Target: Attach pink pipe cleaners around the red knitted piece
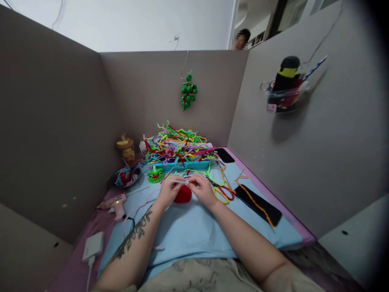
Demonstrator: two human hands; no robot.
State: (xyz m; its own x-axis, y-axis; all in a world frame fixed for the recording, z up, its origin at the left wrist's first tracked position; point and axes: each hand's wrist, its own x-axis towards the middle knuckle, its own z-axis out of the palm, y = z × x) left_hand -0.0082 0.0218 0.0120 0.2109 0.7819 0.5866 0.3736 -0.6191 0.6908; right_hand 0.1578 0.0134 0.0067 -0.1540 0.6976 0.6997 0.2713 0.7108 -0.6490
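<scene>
My left hand [170,190] and my right hand [201,189] meet over the middle of the blue cloth. Between their fingertips runs a pale, whitish pipe cleaner [178,181], pinched by both hands. Just under the fingers sits a red fuzzy rounded piece [183,195]; whether it is joined to the pale strand, I cannot tell. Left of my left hand rests a green fuzzy figure [155,174] with eyes and a red mouth. Scissors [224,194] with yellow and red handles lie beside my right hand.
A blue tray [182,165] heaped with colourful pipe cleaners [179,142] stands at the back. On the left are a pink glue gun [117,205], a dark bowl [124,177] and a white adapter [93,245]. Rightward lie a black phone [258,205] and an orange pipe cleaner. Grey partitions surround the table.
</scene>
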